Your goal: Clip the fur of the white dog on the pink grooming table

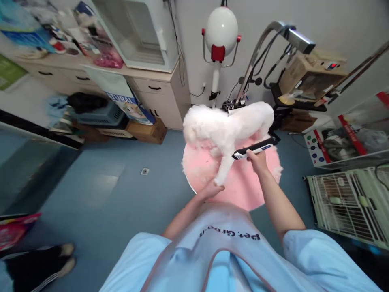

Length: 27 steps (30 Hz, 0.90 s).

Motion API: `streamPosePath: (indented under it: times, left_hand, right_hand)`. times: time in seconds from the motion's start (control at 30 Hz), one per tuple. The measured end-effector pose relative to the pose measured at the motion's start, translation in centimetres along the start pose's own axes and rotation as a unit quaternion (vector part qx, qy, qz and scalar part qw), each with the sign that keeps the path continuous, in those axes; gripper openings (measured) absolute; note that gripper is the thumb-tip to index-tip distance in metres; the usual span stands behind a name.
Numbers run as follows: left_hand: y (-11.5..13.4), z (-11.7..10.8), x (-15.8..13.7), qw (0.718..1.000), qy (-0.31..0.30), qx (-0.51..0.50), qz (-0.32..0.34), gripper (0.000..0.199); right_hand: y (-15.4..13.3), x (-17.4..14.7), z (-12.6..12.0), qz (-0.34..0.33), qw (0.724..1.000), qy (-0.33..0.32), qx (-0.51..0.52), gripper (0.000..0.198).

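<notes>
A fluffy white dog [209, 121] stands on a round pink grooming table [237, 186], its head toward the left. My left hand [212, 189] is closed around the paw of one foreleg [225, 168], which is stretched out toward me. In my right hand [257, 160] is a black and white hair clipper [254, 149]. The clipper's head points left and touches or nearly touches the upper part of that leg. Loose white fur [200, 172] lies about the tabletop, thickest on the left and along the right edge.
Behind the table rise a white dryer [221, 34] on a stand and a curved metal grooming arm [258, 44]. Drawer cabinets [158, 95] line the back left. A wire cage [346, 202] and shelves are on the right. Another person's legs [36, 265] show at lower left.
</notes>
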State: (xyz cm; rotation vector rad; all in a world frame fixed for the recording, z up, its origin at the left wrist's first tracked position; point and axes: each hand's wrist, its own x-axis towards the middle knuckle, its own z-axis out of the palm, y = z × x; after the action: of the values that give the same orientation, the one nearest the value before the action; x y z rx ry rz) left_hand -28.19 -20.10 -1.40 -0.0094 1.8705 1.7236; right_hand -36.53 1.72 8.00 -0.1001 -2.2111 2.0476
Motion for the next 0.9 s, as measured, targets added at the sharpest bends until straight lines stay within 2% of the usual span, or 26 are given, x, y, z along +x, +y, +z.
streamPosePath:
  times: [0.03,0.1,0.17,0.23,0.27,0.3,0.37,0.4,0.43,0.5,0.57,0.63,0.73,0.8,0.83,0.9]
  left_hand:
    - [0.2,-0.1,0.0,1.0,0.002,0.008,-0.022,0.017]
    - [1.2,-0.7,0.0,0.999,0.002,0.025,-0.032,0.024]
    - [2.4,-1.4,-0.3,0.999,-0.018,0.029,0.005,0.049]
    - [3.4,-2.1,-0.9,0.997,-0.052,0.021,0.044,0.076]
    - [3.8,-2.2,-1.3,0.996,-0.068,0.018,0.046,0.084]
    - [4.1,-2.3,-1.7,0.996,-0.08,0.019,0.031,0.088]
    - [4.6,-2.3,-2.4,0.995,-0.087,0.029,-0.025,0.084]
    - [4.8,-2.3,-2.7,0.994,-0.085,0.035,-0.054,0.075]
    - [4.9,-2.3,-2.9,0.992,-0.086,0.038,-0.078,0.062]
    - [5.1,-2.5,-3.4,0.988,-0.097,0.035,-0.115,0.033]
    - [5.2,-3.1,-3.9,0.983,-0.118,0.027,-0.14,0.016]
    - [5.5,-3.6,-4.3,0.979,-0.136,0.026,-0.148,0.014]
    - [6.0,-3.6,-4.8,0.977,-0.144,0.019,-0.156,0.016]
    - [6.4,-3.2,-5.0,0.975,-0.144,0.002,-0.169,0.016]
    - [6.6,-3.0,-5.1,0.974,-0.146,-0.005,-0.175,0.017]
    - [7.0,-2.9,-5.4,0.972,-0.146,-0.023,-0.183,0.019]
  right_hand:
    - [0.4,-0.1,0.4,0.008,1.0,0.002,-0.002,0.035]
    - [1.1,-0.8,1.4,0.037,0.998,-0.056,0.002,0.032]
    - [1.7,-1.9,2.2,0.069,0.986,-0.147,0.03,0.034]
    - [2.5,-2.7,2.3,0.094,0.971,-0.207,0.079,0.037]
    - [2.9,-2.7,2.3,0.099,0.968,-0.203,0.111,0.038]
    - [3.3,-2.6,2.2,0.098,0.969,-0.172,0.146,0.036]
    - [4.0,-2.1,2.2,0.086,0.974,-0.061,0.201,0.032]
    - [4.3,-2.0,2.4,0.08,0.974,-0.018,0.213,0.03]
    - [4.5,-2.0,2.6,0.077,0.973,0.0,0.216,0.03]
    - [4.7,-2.5,3.1,0.081,0.972,-0.044,0.215,0.034]
    - [5.0,-2.9,3.2,0.093,0.96,-0.114,0.238,0.041]
    - [5.3,-2.6,2.8,0.108,0.947,-0.125,0.274,0.043]
    - [5.6,-1.1,2.5,0.114,0.941,-0.021,0.319,0.044]
    - [5.7,-0.7,3.2,0.122,0.934,0.008,0.335,0.045]
    - [5.7,-1.0,3.8,0.132,0.93,-0.012,0.342,0.046]
    - [5.8,-2.3,5.1,0.153,0.918,-0.099,0.352,0.047]
